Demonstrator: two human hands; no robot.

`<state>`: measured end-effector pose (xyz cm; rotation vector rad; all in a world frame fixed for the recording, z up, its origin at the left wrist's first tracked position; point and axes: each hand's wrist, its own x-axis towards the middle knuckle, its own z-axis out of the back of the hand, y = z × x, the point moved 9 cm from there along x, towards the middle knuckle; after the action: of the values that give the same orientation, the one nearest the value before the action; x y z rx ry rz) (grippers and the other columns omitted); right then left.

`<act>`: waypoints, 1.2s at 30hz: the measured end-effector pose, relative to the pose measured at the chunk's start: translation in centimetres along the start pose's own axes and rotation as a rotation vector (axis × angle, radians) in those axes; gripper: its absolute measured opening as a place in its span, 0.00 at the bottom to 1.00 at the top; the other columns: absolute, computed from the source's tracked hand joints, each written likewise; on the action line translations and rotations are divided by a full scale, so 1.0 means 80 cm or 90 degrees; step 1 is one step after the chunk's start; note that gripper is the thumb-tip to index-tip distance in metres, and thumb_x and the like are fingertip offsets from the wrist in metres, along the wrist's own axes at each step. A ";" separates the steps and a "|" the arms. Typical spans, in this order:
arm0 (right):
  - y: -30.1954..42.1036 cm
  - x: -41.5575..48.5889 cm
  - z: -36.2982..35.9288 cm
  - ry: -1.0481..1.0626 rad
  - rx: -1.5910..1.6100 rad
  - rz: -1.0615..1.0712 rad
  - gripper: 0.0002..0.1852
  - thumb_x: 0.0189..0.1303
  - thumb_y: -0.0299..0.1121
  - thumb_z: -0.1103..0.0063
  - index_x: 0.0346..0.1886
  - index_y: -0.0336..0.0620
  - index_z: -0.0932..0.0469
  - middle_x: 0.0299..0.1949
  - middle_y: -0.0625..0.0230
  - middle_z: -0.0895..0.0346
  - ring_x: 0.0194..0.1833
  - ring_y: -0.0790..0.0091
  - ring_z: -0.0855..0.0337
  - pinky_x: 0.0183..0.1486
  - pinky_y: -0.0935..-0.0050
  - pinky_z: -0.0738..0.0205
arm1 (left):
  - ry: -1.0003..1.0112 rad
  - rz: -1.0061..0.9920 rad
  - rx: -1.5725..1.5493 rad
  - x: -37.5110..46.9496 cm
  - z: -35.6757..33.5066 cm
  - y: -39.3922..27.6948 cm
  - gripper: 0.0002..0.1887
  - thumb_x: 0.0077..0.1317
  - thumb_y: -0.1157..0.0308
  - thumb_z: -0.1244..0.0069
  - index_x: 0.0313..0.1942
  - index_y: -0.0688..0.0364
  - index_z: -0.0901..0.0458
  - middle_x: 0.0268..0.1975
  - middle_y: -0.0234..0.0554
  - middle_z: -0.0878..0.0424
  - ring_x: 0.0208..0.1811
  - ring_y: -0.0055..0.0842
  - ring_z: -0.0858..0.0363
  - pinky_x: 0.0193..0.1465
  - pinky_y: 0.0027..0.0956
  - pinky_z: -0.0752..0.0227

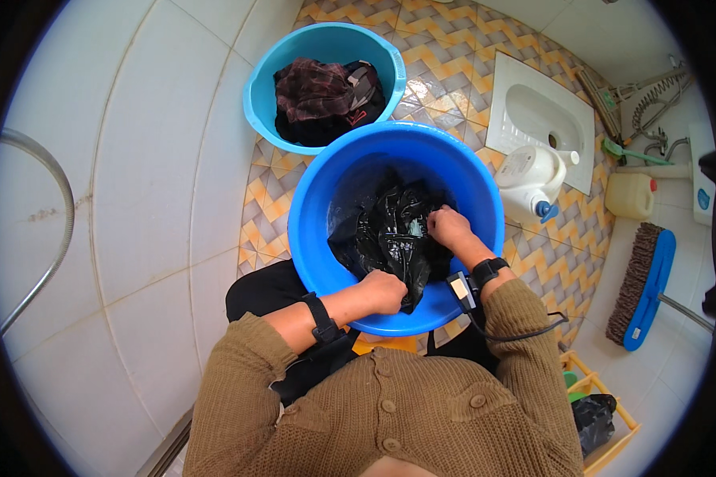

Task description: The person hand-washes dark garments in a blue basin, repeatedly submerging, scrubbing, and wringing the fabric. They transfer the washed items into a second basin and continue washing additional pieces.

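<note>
A blue plastic basin [319,179] stands before me, with a wet, shiny black garment [400,238] bunched inside it. My left hand [383,292] is closed on the garment's near edge, close to the basin's front rim. Farther off, at the right side of the cloth, my right hand [448,225] grips another part of it, its fingertips partly hidden. A pale patch shows on the cloth beside the right hand. Dark, wet fabric lies against the basin's bottom on the left.
A light-blue tub [262,113] holding dark clothes touches the basin's far side. To the right are white detergent bottles [528,176], a squat toilet [531,101], a yellowish jug [629,195] and a blue-backed mop [650,292]. A shower hose [65,197] hangs along the left wall.
</note>
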<state>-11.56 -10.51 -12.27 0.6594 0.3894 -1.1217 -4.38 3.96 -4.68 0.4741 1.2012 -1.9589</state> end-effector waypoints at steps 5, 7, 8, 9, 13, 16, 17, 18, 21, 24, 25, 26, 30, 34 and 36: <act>0.023 -0.013 0.021 -0.089 0.062 0.015 0.18 0.47 0.48 0.36 0.38 0.48 0.19 0.42 0.56 0.28 0.47 0.52 0.24 0.47 0.57 0.26 | -0.015 0.022 -0.006 0.007 -0.002 0.010 0.13 0.51 0.67 0.53 0.36 0.60 0.17 0.33 0.52 0.17 0.38 0.43 0.19 0.43 0.44 0.27; 0.050 -0.023 0.024 -0.101 0.099 0.105 0.24 0.43 0.52 0.33 0.41 0.48 0.20 0.45 0.55 0.30 0.49 0.51 0.26 0.49 0.57 0.27 | -0.033 0.030 -0.020 0.006 0.007 0.011 0.13 0.51 0.67 0.54 0.35 0.60 0.17 0.32 0.52 0.17 0.38 0.43 0.19 0.43 0.44 0.27; 0.054 -0.023 0.006 0.002 0.085 0.099 0.29 0.39 0.54 0.30 0.44 0.49 0.21 0.48 0.55 0.33 0.52 0.49 0.28 0.51 0.57 0.29 | -0.038 0.030 -0.021 0.004 0.013 0.010 0.13 0.51 0.68 0.54 0.35 0.59 0.17 0.32 0.52 0.17 0.38 0.43 0.19 0.43 0.44 0.27; 0.056 -0.025 -0.006 0.075 0.042 0.096 0.23 0.41 0.49 0.31 0.42 0.49 0.20 0.47 0.55 0.30 0.50 0.51 0.26 0.52 0.58 0.29 | -0.044 0.030 -0.022 0.001 0.021 0.010 0.13 0.51 0.68 0.55 0.35 0.59 0.17 0.32 0.51 0.17 0.38 0.43 0.19 0.43 0.44 0.26; 0.024 -0.018 0.000 0.123 -0.102 0.012 0.15 0.45 0.33 0.41 0.38 0.39 0.19 0.45 0.53 0.23 0.46 0.55 0.21 0.49 0.61 0.25 | -0.066 0.088 -0.009 -0.022 0.067 0.025 0.15 0.51 0.69 0.56 0.38 0.56 0.17 0.32 0.54 0.18 0.39 0.44 0.19 0.41 0.45 0.26; -0.014 -0.010 0.024 0.078 -0.061 -0.102 0.17 0.48 0.34 0.42 0.41 0.38 0.21 0.45 0.52 0.23 0.47 0.54 0.21 0.50 0.61 0.26 | -0.205 0.178 -0.131 -0.052 0.124 0.061 0.18 0.51 0.70 0.57 0.42 0.54 0.17 0.35 0.55 0.18 0.40 0.45 0.20 0.44 0.44 0.27; -0.022 -0.010 0.032 0.063 -0.049 -0.130 0.17 0.48 0.35 0.42 0.42 0.38 0.21 0.45 0.51 0.23 0.47 0.54 0.21 0.50 0.61 0.26 | -0.270 0.191 -0.166 -0.064 0.143 0.073 0.19 0.51 0.70 0.58 0.43 0.54 0.18 0.36 0.55 0.18 0.40 0.45 0.20 0.45 0.44 0.27; -0.027 -0.010 0.041 0.029 -0.046 -0.153 0.17 0.49 0.35 0.42 0.42 0.37 0.21 0.45 0.51 0.23 0.47 0.53 0.21 0.50 0.60 0.26 | -0.313 0.199 -0.204 -0.074 0.156 0.083 0.20 0.51 0.70 0.59 0.45 0.55 0.18 0.38 0.55 0.19 0.41 0.46 0.21 0.47 0.43 0.28; -0.024 -0.015 0.051 0.033 -0.028 -0.167 0.17 0.49 0.36 0.42 0.42 0.38 0.21 0.44 0.50 0.23 0.46 0.53 0.21 0.50 0.59 0.26 | -0.450 0.185 -0.326 -0.095 0.187 0.110 0.19 0.51 0.72 0.59 0.42 0.62 0.18 0.33 0.54 0.17 0.36 0.42 0.18 0.44 0.37 0.27; -0.011 -0.020 0.081 -0.052 -0.002 -0.139 0.17 0.49 0.39 0.42 0.40 0.38 0.21 0.44 0.49 0.23 0.46 0.51 0.21 0.50 0.59 0.26 | -0.539 0.180 -0.481 -0.108 0.197 0.133 0.17 0.52 0.71 0.59 0.41 0.62 0.17 0.34 0.51 0.17 0.36 0.38 0.18 0.43 0.33 0.28; -0.007 -0.022 0.091 -0.073 0.019 -0.124 0.18 0.48 0.39 0.42 0.40 0.38 0.20 0.42 0.48 0.22 0.45 0.51 0.21 0.50 0.59 0.26 | -0.570 0.173 -0.527 -0.114 0.201 0.139 0.17 0.53 0.72 0.59 0.41 0.63 0.17 0.32 0.48 0.16 0.33 0.32 0.18 0.41 0.30 0.27; -0.005 -0.023 0.100 -0.081 0.032 -0.114 0.18 0.47 0.39 0.42 0.40 0.37 0.20 0.41 0.48 0.22 0.44 0.50 0.21 0.50 0.58 0.27 | -0.595 0.125 -0.616 -0.118 0.205 0.140 0.17 0.54 0.74 0.61 0.40 0.64 0.17 0.28 0.39 0.17 0.29 0.21 0.22 0.37 0.23 0.29; -0.008 -0.030 0.112 -0.020 0.039 -0.136 0.20 0.48 0.42 0.42 0.40 0.37 0.20 0.40 0.49 0.21 0.44 0.50 0.20 0.49 0.59 0.27 | -0.769 -0.132 -0.844 -0.161 0.244 0.142 0.19 0.53 0.79 0.66 0.41 0.70 0.19 0.37 0.42 0.19 0.38 0.21 0.22 0.45 0.22 0.30; -0.007 -0.035 0.106 0.043 0.013 -0.141 0.19 0.49 0.41 0.41 0.39 0.37 0.20 0.40 0.50 0.20 0.44 0.52 0.20 0.48 0.59 0.26 | -0.801 -0.220 -0.962 -0.180 0.262 0.147 0.22 0.53 0.79 0.67 0.47 0.74 0.24 0.43 0.49 0.19 0.41 0.25 0.20 0.49 0.26 0.29; -0.001 -0.036 0.113 -0.008 -0.014 -0.107 0.16 0.49 0.39 0.41 0.37 0.37 0.19 0.39 0.51 0.20 0.43 0.52 0.20 0.48 0.59 0.26 | -0.803 -0.224 -0.959 -0.178 0.263 0.144 0.21 0.55 0.78 0.67 0.47 0.74 0.25 0.43 0.49 0.19 0.41 0.24 0.20 0.50 0.25 0.30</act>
<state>-13.10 -14.48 -3.77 0.6082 0.4528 -1.2785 15.17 -11.31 8.08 -1.5315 1.3908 -0.6734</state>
